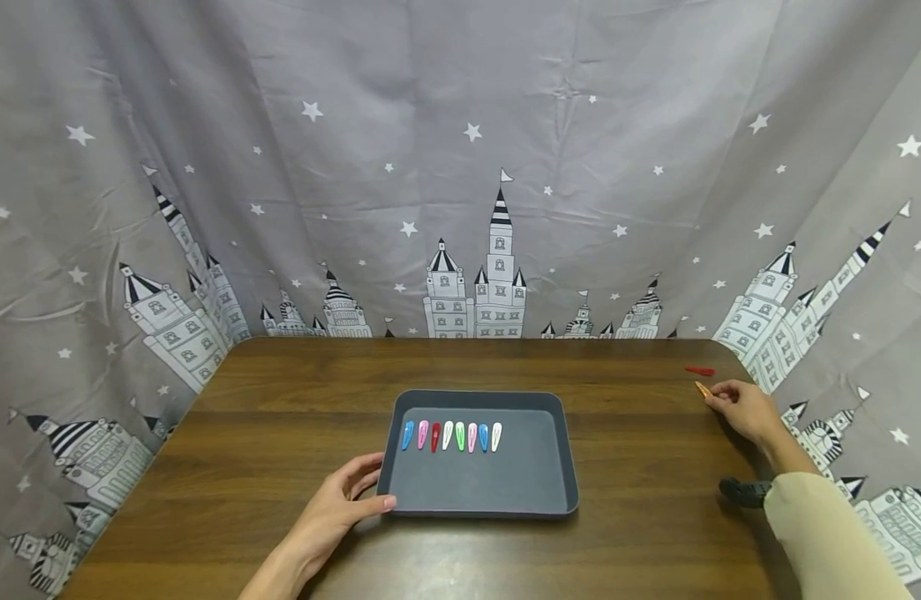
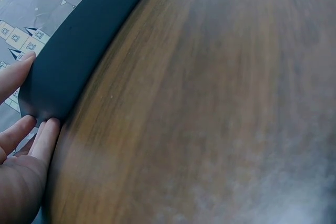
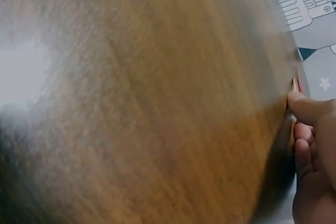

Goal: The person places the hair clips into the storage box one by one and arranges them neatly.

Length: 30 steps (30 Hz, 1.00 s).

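Observation:
Near the table's far right corner, my right hand point(image 1: 743, 408) pinches an orange snap hair clip point(image 1: 703, 390) between thumb and fingers. Just beyond it, a red hair clip point(image 1: 700, 370) lies on the wood. My left hand point(image 1: 338, 502) holds the front left corner of a dark grey tray point(image 1: 516, 500), thumb at the rim and fingers against the outer side; the left wrist view shows this tray wall point(image 2: 79, 51) close up. Inside the tray's left and middle part, several clips stand in a row: blue point(image 1: 407, 435), pink, red point(image 1: 435, 437), white, green point(image 1: 460, 436), pink, blue and white point(image 1: 496, 436).
The brown wooden table point(image 1: 280, 417) lies under everything. A grey curtain point(image 1: 340, 208) printed with castles and stars hangs behind and at both sides. A black strap-like wrist device point(image 1: 745, 492) sits beside the right sleeve point(image 1: 828, 533).

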Motion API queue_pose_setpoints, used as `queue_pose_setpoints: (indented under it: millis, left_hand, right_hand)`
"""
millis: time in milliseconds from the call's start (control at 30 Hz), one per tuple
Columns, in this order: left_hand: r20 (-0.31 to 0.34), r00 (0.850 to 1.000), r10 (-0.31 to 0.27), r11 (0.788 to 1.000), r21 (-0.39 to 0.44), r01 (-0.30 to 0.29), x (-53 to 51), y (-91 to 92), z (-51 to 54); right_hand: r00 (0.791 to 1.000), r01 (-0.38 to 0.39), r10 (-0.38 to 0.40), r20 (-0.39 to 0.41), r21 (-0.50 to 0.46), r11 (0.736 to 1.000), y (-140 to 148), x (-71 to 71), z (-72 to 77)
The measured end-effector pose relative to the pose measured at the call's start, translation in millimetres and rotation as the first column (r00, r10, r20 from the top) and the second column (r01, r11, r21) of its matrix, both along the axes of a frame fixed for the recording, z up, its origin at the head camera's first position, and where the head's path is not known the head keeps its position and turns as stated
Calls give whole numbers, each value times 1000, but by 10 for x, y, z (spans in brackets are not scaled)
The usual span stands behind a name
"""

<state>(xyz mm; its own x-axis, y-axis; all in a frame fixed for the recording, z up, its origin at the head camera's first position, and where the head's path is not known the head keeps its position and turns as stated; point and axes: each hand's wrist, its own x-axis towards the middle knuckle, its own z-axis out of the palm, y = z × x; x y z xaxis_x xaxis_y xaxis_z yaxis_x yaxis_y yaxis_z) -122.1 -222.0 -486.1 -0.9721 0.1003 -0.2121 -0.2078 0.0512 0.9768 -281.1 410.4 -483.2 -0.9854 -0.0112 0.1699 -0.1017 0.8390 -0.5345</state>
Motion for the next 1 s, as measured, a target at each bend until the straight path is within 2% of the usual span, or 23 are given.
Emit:
queue_pose_setpoints:
  millis: [267,533,800,1000]
  left_hand:
    - [1,1000,8,1000,-2,-8,-2,-11,5]
    - [-10,1000,-9,1000,-1,9,-11,-15,-15]
    - [-9,1000,-12,1000,-1,12,-6,-15,-2]
    - [-7,1000,-10,1000,9,10,1,-9,-4]
  right_hand:
    - [998,-34,34,47,-11,999,-30,-41,41]
    - [992,-106,103,69,54,993,-47,-24,153]
    - [994,-104,102,38,74,992,-117,-27,145]
    - [991,-133,133,-3,58,989,-312,-54,189]
